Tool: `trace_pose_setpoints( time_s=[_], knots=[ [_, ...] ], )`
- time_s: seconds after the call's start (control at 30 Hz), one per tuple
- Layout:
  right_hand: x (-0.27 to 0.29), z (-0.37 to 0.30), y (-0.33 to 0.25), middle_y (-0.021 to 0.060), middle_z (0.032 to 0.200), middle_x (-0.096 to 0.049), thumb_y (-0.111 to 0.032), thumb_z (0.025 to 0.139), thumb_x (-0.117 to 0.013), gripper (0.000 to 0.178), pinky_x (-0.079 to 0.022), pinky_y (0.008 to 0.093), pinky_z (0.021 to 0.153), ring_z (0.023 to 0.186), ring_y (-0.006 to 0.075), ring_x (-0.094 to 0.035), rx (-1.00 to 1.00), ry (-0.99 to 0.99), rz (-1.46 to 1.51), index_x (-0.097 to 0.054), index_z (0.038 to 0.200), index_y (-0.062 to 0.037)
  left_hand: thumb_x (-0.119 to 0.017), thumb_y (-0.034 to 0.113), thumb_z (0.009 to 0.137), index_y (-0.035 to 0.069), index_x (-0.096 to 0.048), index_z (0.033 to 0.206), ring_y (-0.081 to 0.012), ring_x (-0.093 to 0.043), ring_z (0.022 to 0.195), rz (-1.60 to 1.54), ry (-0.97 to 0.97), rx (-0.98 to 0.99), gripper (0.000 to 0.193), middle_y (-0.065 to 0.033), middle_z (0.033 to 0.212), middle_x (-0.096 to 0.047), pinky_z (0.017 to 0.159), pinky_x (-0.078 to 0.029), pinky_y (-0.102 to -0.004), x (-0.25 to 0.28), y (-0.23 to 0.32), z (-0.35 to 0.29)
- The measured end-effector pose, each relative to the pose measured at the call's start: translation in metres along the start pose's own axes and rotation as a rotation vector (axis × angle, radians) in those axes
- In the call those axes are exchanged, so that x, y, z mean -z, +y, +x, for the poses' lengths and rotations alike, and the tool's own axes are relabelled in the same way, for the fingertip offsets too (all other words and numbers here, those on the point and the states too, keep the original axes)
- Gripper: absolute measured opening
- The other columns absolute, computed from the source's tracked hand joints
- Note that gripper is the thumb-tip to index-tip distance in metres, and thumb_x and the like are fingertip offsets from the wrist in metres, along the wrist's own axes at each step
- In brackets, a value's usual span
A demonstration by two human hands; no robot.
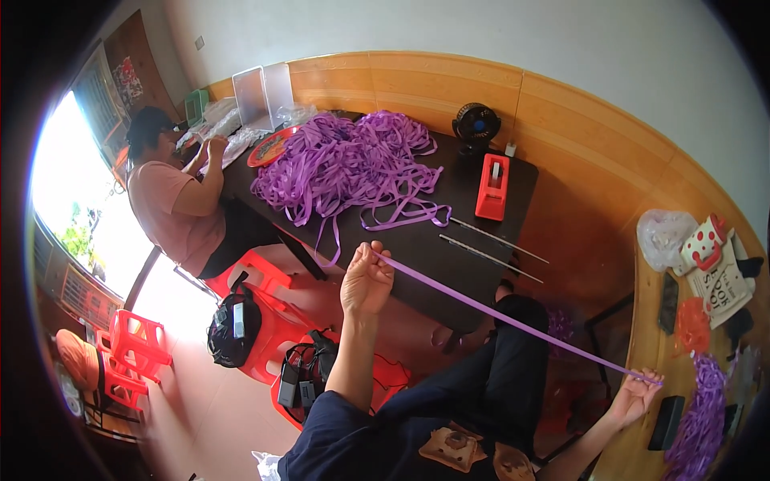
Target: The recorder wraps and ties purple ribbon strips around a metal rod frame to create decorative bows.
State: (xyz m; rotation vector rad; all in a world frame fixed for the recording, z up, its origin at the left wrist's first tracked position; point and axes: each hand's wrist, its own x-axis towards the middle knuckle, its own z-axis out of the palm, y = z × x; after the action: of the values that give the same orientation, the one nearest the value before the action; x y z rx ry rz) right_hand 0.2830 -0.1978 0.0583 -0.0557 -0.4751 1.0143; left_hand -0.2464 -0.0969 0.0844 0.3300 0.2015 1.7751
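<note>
A purple ribbon (481,307) is stretched taut and slanting across the space over my lap. Its upper left end is pinched between the fingers of my left hand (369,284), raised at the near side of the dark table (417,240). My right hand (636,398), low at the right beside the wooden table (622,449), pinches the other end. A big tangled heap of purple ribbon (345,164) lies on the dark table beyond my left hand. To its right, two thin metal rods (499,239) lie side by side, with ribbon reaching the tip of one.
A red tape dispenser (492,192) and black fan (476,127) stand on the dark table. A co-worker (172,196) sits at its far left, near a red tray (273,147). Red stools (265,345) hold bags and devices. A purple ribbon bundle (699,417) lies on the wooden table.
</note>
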Motion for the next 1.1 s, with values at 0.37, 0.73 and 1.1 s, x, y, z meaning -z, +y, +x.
trace_pose_setpoints(
  time_s=[0.37,0.73,1.1],
  knots=[
    [-0.003,0.001,0.002,0.0048,0.099,-0.05,-0.016,0.095,-0.048,0.017,-0.037,0.0343,0.084,0.093,0.0174,-0.047,-0.016,-0.016,0.018,-0.056,0.101,-0.0017,-0.052,0.01,0.093,0.006,-0.052,0.094,-0.014,-0.053,0.078,0.03,-0.03,-0.011,0.003,-0.0058,0.096,-0.059,0.06,-0.041,-0.023,0.005,0.001,0.002],
    [0.002,0.002,0.003,0.0031,0.091,-0.047,-0.016,0.095,-0.049,0.014,-0.037,0.0295,0.078,0.086,0.0148,-0.045,-0.051,-0.055,-0.011,-0.052,0.097,-0.0029,-0.053,0.007,0.091,0.005,-0.053,0.092,-0.0128,-0.05,0.075,-0.056,-0.013,0.006,0.003,-0.0072,0.094,-0.059,0.057,-0.038,-0.0205,0.002,0.001,0.0],
    [0.006,0.001,0.005,0.0024,0.087,-0.048,-0.017,0.095,-0.051,0.015,-0.038,0.0272,0.074,0.083,0.0131,-0.045,-0.051,0.034,-0.02,-0.051,0.101,-0.0036,-0.054,0.006,0.091,0.005,-0.052,0.093,-0.0152,-0.05,0.077,-0.138,-0.047,-0.007,0.003,-0.0076,0.09,-0.057,0.056,-0.038,-0.0204,0.0,-0.002,-0.003]
  ],
)
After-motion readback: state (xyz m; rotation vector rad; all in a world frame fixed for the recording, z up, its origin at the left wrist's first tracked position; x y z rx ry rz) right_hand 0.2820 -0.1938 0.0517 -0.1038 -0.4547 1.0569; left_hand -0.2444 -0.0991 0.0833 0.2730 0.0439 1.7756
